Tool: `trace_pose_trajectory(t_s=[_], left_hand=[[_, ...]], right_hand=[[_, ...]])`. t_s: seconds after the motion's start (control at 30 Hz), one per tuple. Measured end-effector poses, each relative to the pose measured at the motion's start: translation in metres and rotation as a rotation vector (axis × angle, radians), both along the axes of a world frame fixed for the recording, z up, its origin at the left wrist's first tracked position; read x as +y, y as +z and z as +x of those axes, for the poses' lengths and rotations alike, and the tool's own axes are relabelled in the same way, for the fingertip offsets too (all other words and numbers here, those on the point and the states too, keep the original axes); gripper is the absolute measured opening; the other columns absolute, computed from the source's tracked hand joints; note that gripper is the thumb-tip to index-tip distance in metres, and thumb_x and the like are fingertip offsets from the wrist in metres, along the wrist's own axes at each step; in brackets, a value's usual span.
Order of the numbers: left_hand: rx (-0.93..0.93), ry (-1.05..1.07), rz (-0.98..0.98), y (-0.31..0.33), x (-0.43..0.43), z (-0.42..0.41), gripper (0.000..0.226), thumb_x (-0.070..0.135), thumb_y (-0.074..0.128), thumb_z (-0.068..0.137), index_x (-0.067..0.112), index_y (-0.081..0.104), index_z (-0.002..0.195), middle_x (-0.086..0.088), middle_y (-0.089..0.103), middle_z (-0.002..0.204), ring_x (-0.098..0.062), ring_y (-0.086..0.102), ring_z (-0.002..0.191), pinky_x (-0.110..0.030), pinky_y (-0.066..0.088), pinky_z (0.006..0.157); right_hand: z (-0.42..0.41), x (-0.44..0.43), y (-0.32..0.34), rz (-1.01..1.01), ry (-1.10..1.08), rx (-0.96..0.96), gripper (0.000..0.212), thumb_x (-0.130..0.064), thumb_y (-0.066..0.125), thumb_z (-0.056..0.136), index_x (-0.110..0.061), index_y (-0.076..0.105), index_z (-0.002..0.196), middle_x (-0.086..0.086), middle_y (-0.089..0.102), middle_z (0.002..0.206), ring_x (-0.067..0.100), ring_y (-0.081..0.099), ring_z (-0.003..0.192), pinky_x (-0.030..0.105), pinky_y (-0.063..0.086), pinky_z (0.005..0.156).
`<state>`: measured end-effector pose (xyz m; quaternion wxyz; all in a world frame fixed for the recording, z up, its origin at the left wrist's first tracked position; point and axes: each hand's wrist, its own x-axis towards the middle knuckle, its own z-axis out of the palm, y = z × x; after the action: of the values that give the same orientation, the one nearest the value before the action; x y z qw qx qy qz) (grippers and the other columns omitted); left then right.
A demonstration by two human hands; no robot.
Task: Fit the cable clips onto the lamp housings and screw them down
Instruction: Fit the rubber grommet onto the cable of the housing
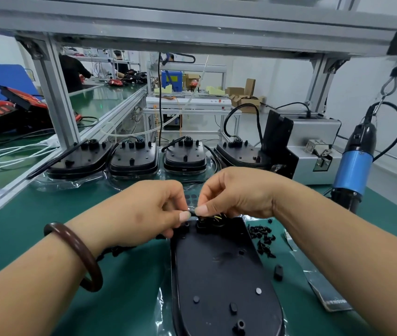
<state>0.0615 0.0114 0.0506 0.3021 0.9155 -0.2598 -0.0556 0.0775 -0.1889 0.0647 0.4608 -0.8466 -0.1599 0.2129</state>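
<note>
A black lamp housing (pixel 219 270) lies back-up on the green mat in front of me. Over its far end, my left hand (pixel 149 209) and my right hand (pixel 238 192) meet, each pinching a small black cable clip (pixel 192 212) between thumb and forefinger. Thin coloured wires (pixel 219 217) show under my right hand at the housing's connector. A pile of small black screws (pixel 264 240) lies on the mat to the right of the housing. A blue and black electric screwdriver (pixel 355 163) hangs from a hook at the right.
Several more black lamp housings (pixel 134 158) with cables stand in a row behind my hands. A grey screw feeder box (pixel 313 151) stands at the back right. A loose black part (pixel 278 272) and a foil bag (pixel 318 280) lie right of the housing. Red lamps (pixel 6 112) lie on the far-left bench.
</note>
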Motion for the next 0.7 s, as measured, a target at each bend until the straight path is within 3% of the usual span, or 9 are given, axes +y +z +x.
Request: trace_pose_trajectory(t_s=[0.1, 0.2, 0.27, 0.43, 0.57, 0.7], left_hand=[[-0.083, -0.012, 0.024, -0.003, -0.001, 0.002, 0.011, 0.032, 0.065, 0.086, 0.033, 0.057, 0.078, 0.025, 0.060, 0.062, 0.007, 0.052, 0.054, -0.008, 0.037, 0.052], [-0.092, -0.039, -0.023, -0.009, -0.006, 0.003, 0.007, 0.031, 0.065, 0.085, 0.036, 0.060, 0.086, 0.026, 0.061, 0.072, 0.007, 0.054, 0.061, -0.009, 0.041, 0.058], [-0.077, -0.045, -0.081, -0.013, -0.009, 0.004, 0.009, 0.031, 0.068, 0.083, 0.035, 0.062, 0.089, 0.027, 0.061, 0.075, 0.006, 0.056, 0.063, -0.009, 0.044, 0.059], [0.024, -0.092, -0.158, -0.016, -0.006, 0.007, 0.009, 0.030, 0.067, 0.085, 0.036, 0.066, 0.090, 0.019, 0.063, 0.069, 0.003, 0.056, 0.059, -0.015, 0.050, 0.059], [0.091, -0.114, -0.217, -0.016, -0.005, 0.007, 0.014, 0.029, 0.066, 0.084, 0.043, 0.069, 0.085, 0.013, 0.061, 0.061, 0.001, 0.055, 0.057, -0.017, 0.051, 0.056], [0.121, -0.105, -0.253, -0.017, -0.006, 0.006, 0.014, 0.029, 0.067, 0.083, 0.043, 0.070, 0.082, 0.009, 0.063, 0.062, 0.000, 0.056, 0.057, -0.018, 0.051, 0.056]], right_hand=[[-0.007, -0.005, -0.010, 0.027, -0.070, -0.103, 0.015, -0.013, 0.076, 0.079, -0.018, 0.069, 0.067, -0.009, 0.056, 0.055, 0.001, 0.043, 0.048, 0.013, 0.034, 0.047], [-0.013, -0.005, -0.019, 0.049, -0.087, -0.222, 0.018, -0.016, 0.074, 0.082, -0.022, 0.067, 0.067, -0.013, 0.057, 0.057, 0.001, 0.046, 0.054, 0.012, 0.036, 0.055], [-0.016, -0.005, -0.025, 0.056, -0.110, -0.290, 0.019, -0.018, 0.072, 0.084, -0.022, 0.065, 0.067, -0.016, 0.055, 0.053, -0.003, 0.044, 0.050, 0.009, 0.035, 0.052], [-0.022, -0.009, -0.024, 0.061, -0.104, -0.314, 0.016, -0.020, 0.073, 0.084, -0.021, 0.069, 0.069, -0.011, 0.058, 0.060, 0.001, 0.048, 0.057, 0.013, 0.039, 0.058], [-0.012, -0.040, -0.009, 0.132, -0.374, -0.298, 0.013, -0.017, 0.071, 0.085, -0.010, 0.070, 0.074, -0.002, 0.063, 0.060, 0.007, 0.055, 0.055, 0.017, 0.045, 0.053], [-0.007, -0.067, -0.004, -0.162, -0.519, -0.262, 0.013, -0.007, 0.066, 0.088, 0.001, 0.068, 0.077, 0.014, 0.067, 0.066, 0.015, 0.060, 0.054, 0.019, 0.049, 0.049]])
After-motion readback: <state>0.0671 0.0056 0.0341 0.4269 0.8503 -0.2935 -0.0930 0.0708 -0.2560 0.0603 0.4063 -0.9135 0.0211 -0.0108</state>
